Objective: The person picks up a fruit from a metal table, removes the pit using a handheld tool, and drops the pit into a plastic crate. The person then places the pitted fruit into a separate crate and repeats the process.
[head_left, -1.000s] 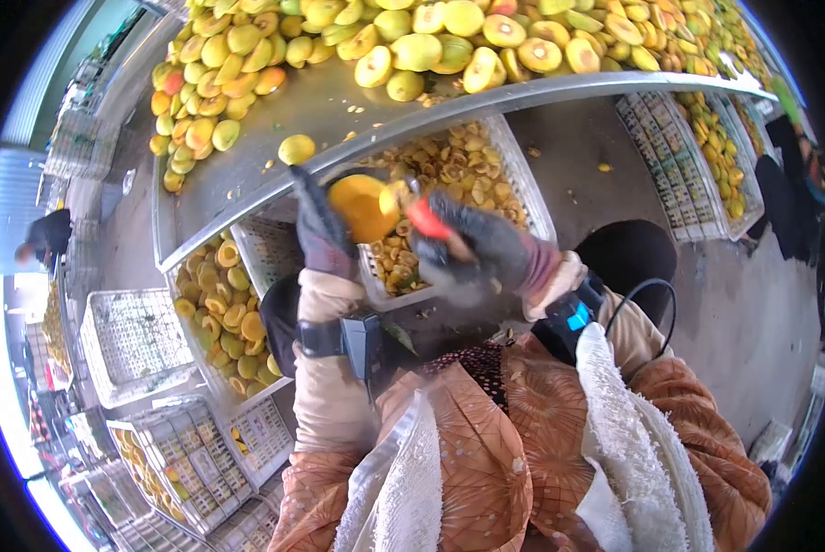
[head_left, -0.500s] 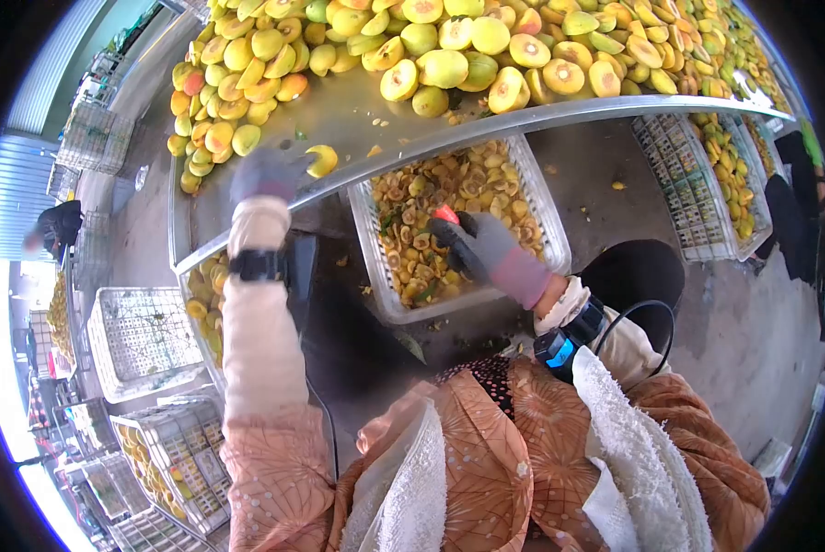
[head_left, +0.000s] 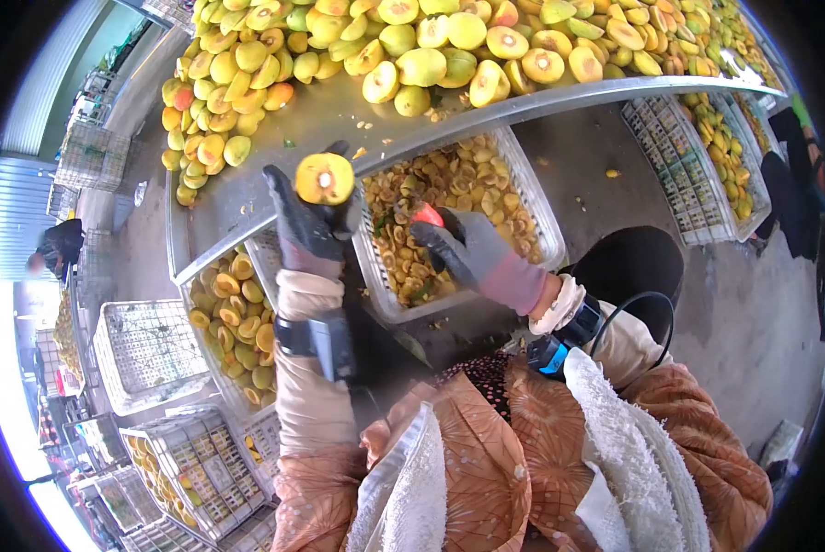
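My left hand, in a grey and black glove, grips a yellow peach half at the front edge of the metal table. Its cut face is turned up, with the pit at the centre. My right hand, gloved alike, is closed round a small tool with a red handle; its working end is hard to make out. That hand hovers over a white crate of peach scraps and pit pieces. Piled across the back of the table are many peach halves.
A crate of peach halves stands below the table at left, near a white crate. More filled crates are at right, beside a person in dark clothes. Another person is far left.
My left hand has come back from the tabletop toward me, lifting a peach half and turning its cut face up. My right hand has shifted slightly left with the red-handled tool.
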Demonstrator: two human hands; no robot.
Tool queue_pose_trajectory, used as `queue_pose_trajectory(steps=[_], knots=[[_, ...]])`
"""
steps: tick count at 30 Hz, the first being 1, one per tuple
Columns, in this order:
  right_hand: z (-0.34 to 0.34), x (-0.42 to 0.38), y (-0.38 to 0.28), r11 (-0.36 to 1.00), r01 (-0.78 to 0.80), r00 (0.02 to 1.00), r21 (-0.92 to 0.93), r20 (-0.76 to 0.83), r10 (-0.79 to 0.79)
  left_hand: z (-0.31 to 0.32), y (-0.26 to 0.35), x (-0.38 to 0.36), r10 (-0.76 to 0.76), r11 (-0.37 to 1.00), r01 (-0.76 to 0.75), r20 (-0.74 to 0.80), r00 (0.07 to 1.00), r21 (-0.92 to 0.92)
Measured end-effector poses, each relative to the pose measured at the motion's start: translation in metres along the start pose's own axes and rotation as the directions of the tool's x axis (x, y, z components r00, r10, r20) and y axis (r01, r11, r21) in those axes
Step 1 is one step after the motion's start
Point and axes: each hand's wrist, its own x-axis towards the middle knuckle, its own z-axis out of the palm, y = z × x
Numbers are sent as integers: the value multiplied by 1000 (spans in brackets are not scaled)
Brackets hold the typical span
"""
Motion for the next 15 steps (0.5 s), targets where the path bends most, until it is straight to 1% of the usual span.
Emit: queue_pose_trajectory(steps=[1, 2, 3, 4, 6, 7, 8, 10, 11, 12, 13, 14, 15], knots=[[1, -2, 1, 1000, -9, 1000, -1, -9, 9, 1, -8, 0, -35, 998, 38, 76, 997, -50], [3, -4, 3, 979, 155, 985, -132, -51, -163, 3, -16, -1, -67, 992, 83, 153, 986, -97], [3, -7, 4, 914, 304, 940, -268, -68, -333, 11, -31, -2, -60, 998, 51, -224, 973, -49], [1, -10, -1, 916, 294, 943, -272, -76, -325, 10, -38, -2, -72, 997, 62, -219, 973, -51], [-4, -14, -16, 968, 123, 992, -219, 0, -126, 4, -52, -6, 60, 974, -32, -118, 991, 225], [-2, -11, -11, 969, 163, 986, -189, -16, -169, 16, -51, -13, 59, 964, 0, -213, 975, 266], [-3, -12, -8, 969, 162, 986, -189, -16, -168, 16, -56, -12, 59, 964, 0, -213, 975, 266], [-4, -13, -9, 966, 162, 987, -200, 10, -163, 18, -62, -9, 190, 947, -107, -259, 947, 304], [-4, -13, -10, 966, 163, 986, -199, 12, -164, 31, -60, -16, 212, 942, -119, -283, 936, 314], [-4, -13, -10, 958, 172, 984, -230, 3, -176, 26, -62, -15, 213, 942, -120, -284, 935, 314], [-4, -13, -10, 949, 178, 982, -262, -6, -186, 20, -62, -13, 200, 929, -94, -274, 941, 357], [-3, -15, -11, 949, 178, 983, -261, -5, -186, 16, -63, -13, 186, 914, -68, -265, 946, 400], [0, -18, -13, 959, 178, 980, -219, -49, -193, 14, -67, -14, 186, 914, -67, -266, 946, 400]])
